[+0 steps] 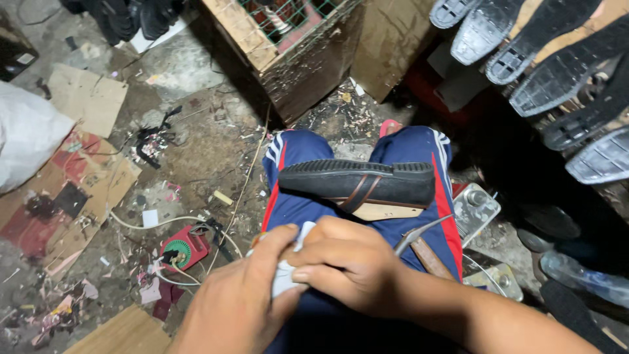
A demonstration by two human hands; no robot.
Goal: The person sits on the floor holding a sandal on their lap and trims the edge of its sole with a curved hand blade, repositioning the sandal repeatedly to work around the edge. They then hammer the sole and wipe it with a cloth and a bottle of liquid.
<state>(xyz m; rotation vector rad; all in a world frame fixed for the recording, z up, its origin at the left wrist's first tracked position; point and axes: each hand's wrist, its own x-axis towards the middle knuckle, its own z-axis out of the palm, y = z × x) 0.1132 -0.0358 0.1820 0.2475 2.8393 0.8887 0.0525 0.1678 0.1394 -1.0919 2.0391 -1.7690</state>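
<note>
One half-hidden white cloth (285,272) between hands.

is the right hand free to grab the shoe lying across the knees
Probably not at once. The right hand is closed around a small white piece that the left hand also pinches. The path itself looks open: the black-soled shoe lies uncovered on the blue trousers just ahead.
</note>
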